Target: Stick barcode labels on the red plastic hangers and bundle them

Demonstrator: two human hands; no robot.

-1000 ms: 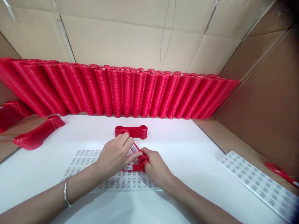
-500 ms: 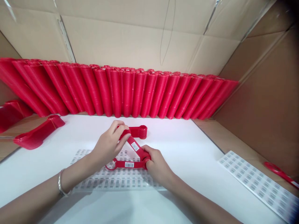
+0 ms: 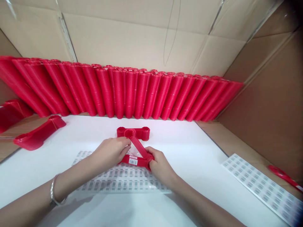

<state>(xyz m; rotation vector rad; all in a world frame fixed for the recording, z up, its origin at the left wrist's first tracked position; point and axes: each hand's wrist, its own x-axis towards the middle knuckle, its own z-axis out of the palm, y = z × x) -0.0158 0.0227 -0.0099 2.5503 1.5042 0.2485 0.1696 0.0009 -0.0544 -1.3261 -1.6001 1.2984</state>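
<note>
My right hand (image 3: 162,165) is closed around the right ends of red plastic strips with ringed ends, fanned apart. The upper strip (image 3: 139,146) slants up to the left and shows no label on its visible face. The lower strip (image 3: 140,162) lies nearly level and bears a white barcode label (image 3: 133,161). My left hand (image 3: 112,149), wearing a silver bangle, has its fingers pinched together beside the strips' left parts. What those fingertips hold is hidden. Beneath both hands is a barcode label sheet (image 3: 118,181). A short stack of red strips (image 3: 139,133) stands just behind.
Tall stacks of red strips (image 3: 130,94) line the cardboard wall (image 3: 132,41) at the back. Another red bundle (image 3: 39,134) lies left on the white table (image 3: 199,170). A second label sheet (image 3: 260,186) and a loose red strip (image 3: 286,177) are at the right.
My left hand has moved off the slanted strip's labelled face, down to the lower strip's left side. The slanted strip now shows an unlabelled face. My right hand keeps its grip.
</note>
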